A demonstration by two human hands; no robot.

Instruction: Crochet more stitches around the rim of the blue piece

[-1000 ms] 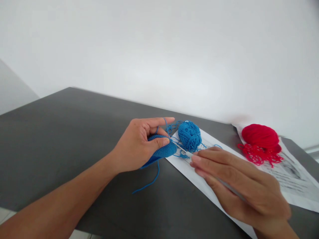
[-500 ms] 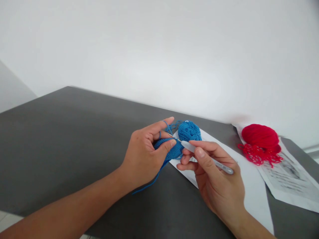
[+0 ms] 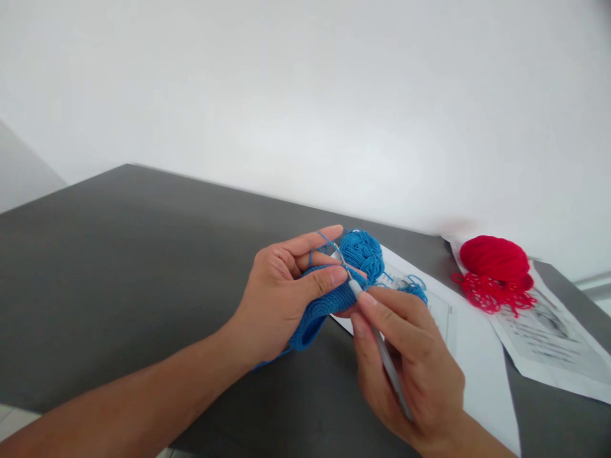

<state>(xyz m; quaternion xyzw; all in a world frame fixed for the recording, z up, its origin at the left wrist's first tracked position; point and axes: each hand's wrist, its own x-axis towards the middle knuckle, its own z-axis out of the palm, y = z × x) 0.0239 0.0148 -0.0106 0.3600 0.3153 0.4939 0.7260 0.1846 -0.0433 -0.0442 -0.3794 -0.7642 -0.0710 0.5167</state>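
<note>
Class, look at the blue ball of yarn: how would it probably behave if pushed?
The blue ball of yarn would probably roll, being rounded. It likely squashes softly, since it is wound from thin strands. The loose blue strands nearby might trail along or tangle.

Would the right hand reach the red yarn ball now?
Probably yes: nothing tall stands between the right hand and the red yarn ball, though that hand holds a grey crochet hook.

Red yarn ball [image 3: 494,257], loose red strands [image 3: 487,296] beside it, printed sheet [image 3: 548,353] beneath, dark grey table [image 3: 143,254], white wall [image 3: 286,95] behind
</note>
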